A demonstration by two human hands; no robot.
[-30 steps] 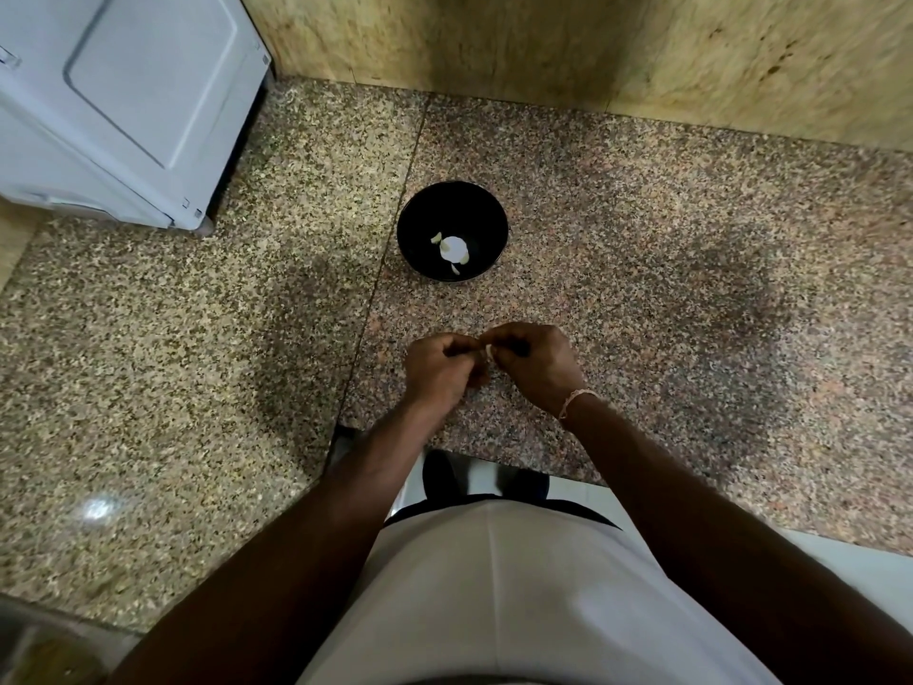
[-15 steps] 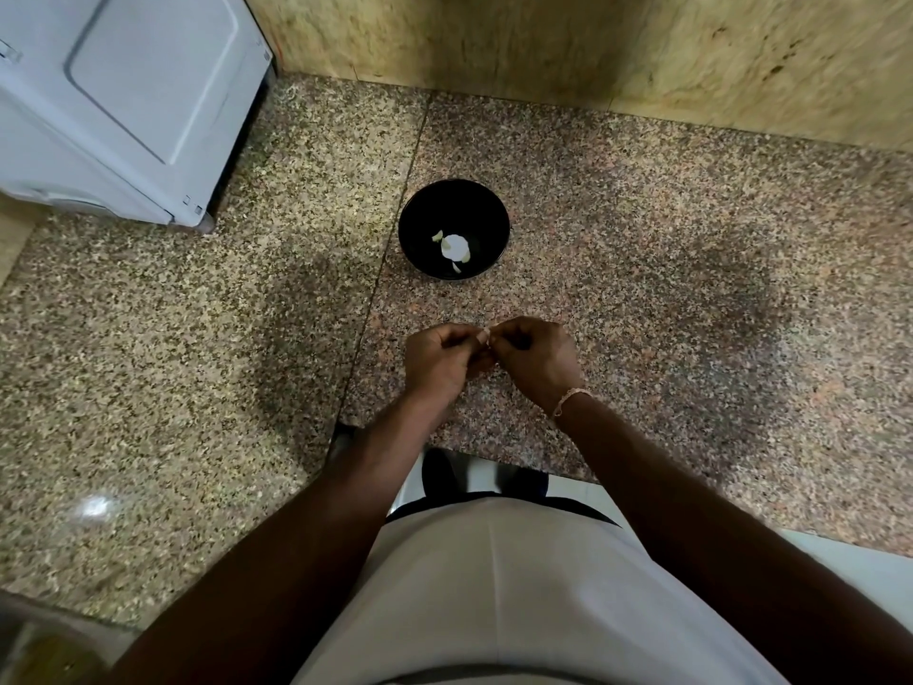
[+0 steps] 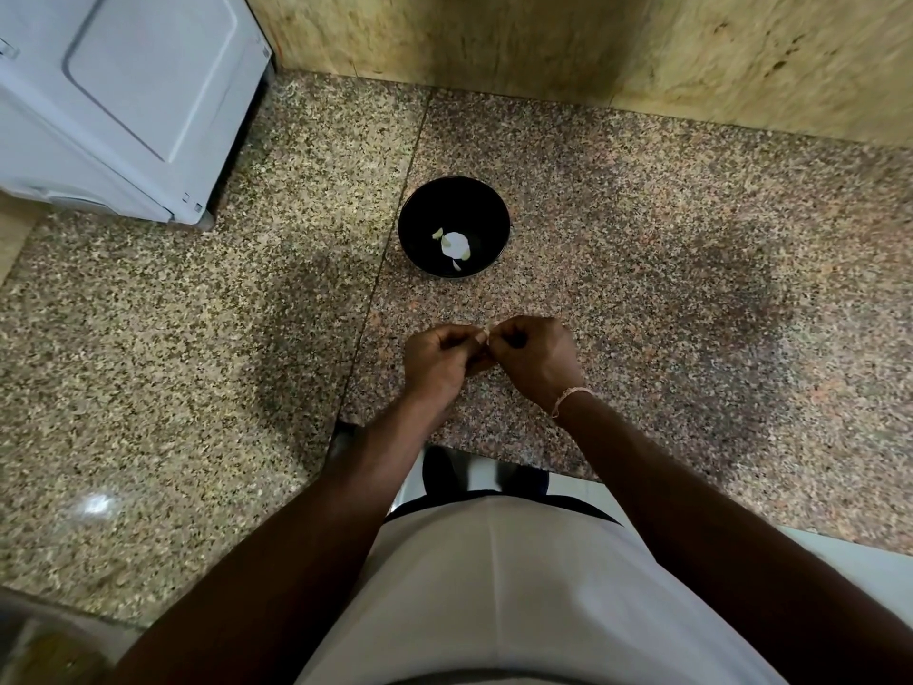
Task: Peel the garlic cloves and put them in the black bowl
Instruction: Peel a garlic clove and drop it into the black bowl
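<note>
Garlic clove (image 3: 487, 333) mostly hidden between curled fingers (image 3: 464, 338); white appliance (image 3: 128, 101) cropped.

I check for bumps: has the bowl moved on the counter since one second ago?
No. The bowl sits just right of the counter seam, as before.

Bare countertop (image 3: 642, 269) lies between hands and black bowl (image 3: 486, 200).

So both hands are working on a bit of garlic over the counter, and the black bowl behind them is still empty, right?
Not quite. The head view shows the black bowl already holds a few pale pieces. Otherwise yes: the left hand and right hand pinch a small pale piece, presumably garlic, over the counter.
</note>
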